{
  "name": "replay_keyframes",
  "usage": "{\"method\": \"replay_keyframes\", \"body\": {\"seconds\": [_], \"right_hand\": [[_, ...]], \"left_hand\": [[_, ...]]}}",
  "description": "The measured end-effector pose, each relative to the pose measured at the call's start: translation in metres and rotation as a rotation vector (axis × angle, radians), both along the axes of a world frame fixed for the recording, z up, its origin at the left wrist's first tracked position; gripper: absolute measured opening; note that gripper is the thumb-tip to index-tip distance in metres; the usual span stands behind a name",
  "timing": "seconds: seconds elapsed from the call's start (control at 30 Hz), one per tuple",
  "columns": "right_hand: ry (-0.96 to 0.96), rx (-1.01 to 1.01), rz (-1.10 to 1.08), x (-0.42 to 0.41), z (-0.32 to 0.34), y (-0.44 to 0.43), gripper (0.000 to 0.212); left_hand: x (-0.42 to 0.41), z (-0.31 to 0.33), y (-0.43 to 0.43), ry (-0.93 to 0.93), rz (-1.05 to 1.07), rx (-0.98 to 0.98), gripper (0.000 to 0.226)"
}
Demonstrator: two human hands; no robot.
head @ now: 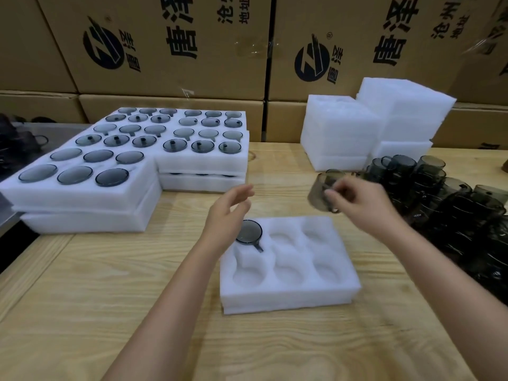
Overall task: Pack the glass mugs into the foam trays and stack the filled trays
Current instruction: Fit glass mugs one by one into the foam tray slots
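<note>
Right hand [365,206], fingers round 1 mug [318,191]

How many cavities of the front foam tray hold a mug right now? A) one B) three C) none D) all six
A: the front tray has a seated mug only in its far-left cavity, the other five bare; the right hand grips a second mug off the tray.
</note>
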State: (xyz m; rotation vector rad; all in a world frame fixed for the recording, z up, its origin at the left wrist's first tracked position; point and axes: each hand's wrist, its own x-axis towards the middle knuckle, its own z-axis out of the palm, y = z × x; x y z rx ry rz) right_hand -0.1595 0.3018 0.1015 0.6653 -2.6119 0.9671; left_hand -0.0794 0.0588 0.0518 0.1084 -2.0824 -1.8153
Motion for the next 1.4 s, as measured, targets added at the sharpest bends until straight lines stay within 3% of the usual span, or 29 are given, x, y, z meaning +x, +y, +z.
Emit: {"method": "replay_keyframes", "body": {"seconds": [0.13,0.23,0.53,0.77,0.87,0.93,1.0,1.13,1.23,1.4], "right_hand": [[-0.064,0.032,0.296,0.027,-0.015,-0.031,0.013],[-0.125,0.027,0.377,0.031,-0.026,-0.039,0.018],[-0.049,0.175,0.384,0.023,-0.033,-0.042,0.008],[-0.166,0.162,0.391,0.023,-0.033,-0.04,0.01],[-0.143,-0.013,0.307,0.019,-0.027,-0.045,0.004],[-0.133,-0.14,0.239,0.016,-0.022,-0.056,0.017],[-0.171,-0.012,0.24,0.01,-0.019,-0.071,0.029],[-0.324,0.619,0.23,0.002,-0.025,-0.091,0.058],[-0.403,0.703,0.214,0.002,-0.034,-0.093,0.062],[-0.276,0.899,0.149,0.006,-0.053,-0.092,0.069]], "left_hand": [[-0.003,0.007,0.017,-0.014,-0.15,-0.124,0.025],[-0.001,-0.001,0.023,-0.069,-0.159,-0.169,0.022],[0.0,-0.006,0.026,-0.118,-0.099,-0.27,0.023],[-0.001,-0.006,0.028,-0.144,-0.079,-0.358,0.026],[-0.007,-0.004,0.031,-0.157,-0.053,-0.417,0.023],[-0.013,0.001,0.035,-0.11,0.015,-0.441,0.031],[-0.02,0.009,0.042,-0.041,0.05,-0.43,0.04],[-0.035,0.017,0.057,-0.111,-0.075,-0.601,0.045],[-0.037,0.008,0.058,-0.287,-0.164,-0.748,0.051],[-0.034,-0.002,0.052,-0.358,-0.218,-0.925,0.05]]}}
